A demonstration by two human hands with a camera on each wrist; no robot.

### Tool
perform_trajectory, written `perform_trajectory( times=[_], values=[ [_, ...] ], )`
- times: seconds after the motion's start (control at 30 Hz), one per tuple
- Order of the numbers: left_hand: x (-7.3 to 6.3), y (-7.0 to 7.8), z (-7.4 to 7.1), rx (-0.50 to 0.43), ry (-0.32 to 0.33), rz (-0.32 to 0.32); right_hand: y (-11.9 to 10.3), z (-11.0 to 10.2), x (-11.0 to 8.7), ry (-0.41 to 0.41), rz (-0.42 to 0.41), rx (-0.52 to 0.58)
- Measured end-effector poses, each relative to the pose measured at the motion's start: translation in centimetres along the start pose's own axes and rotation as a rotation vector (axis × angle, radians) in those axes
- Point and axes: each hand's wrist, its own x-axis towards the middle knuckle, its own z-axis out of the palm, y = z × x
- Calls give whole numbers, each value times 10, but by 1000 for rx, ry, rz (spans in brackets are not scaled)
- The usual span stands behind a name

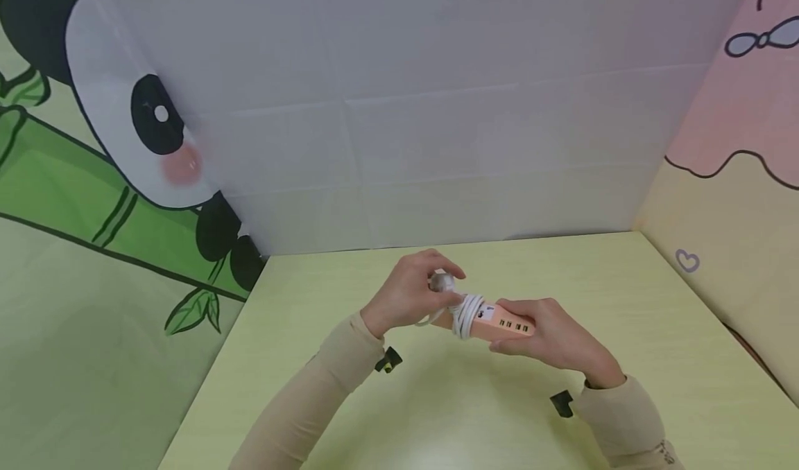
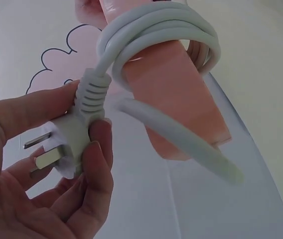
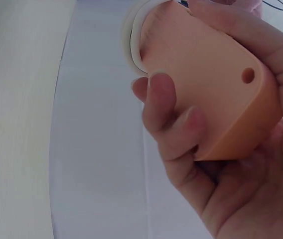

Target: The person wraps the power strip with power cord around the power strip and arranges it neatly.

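Observation:
An orange-pink power strip (image 1: 499, 323) is held above the table, tilted, with USB ports and a socket on its face. Its white cord (image 1: 467, 316) is wound in several turns around the strip's middle. My right hand (image 1: 552, 331) grips one end; in the right wrist view its fingers wrap the strip's rounded end (image 3: 216, 84). Between thumb and fingers my left hand (image 1: 412, 290) pinches the white plug (image 2: 71, 137), whose metal prongs point outward in the left wrist view. A loose stretch of cord (image 2: 181, 134) crosses the strip's other end.
The light yellow-green table (image 1: 299, 283) spreads beneath both hands. A pale wall sheet (image 1: 437, 144) rises behind its far edge, with cartoon panels on the left and right. Small black patches (image 1: 562, 404) show near the wrists.

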Motion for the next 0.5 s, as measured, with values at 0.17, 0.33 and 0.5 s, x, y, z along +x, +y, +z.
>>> perform_trajectory(
  times=[0.17,0.33,0.5],
  values=[
    [-4,-4,2,-88,-11,-48,-1,-3,-2,42,-38,14],
    [-7,-14,6,-153,16,-42,-1,-7,-3,73,-65,34],
    [-8,-22,8,-164,42,-55,0,-6,-3,57,-58,79]
  ],
)
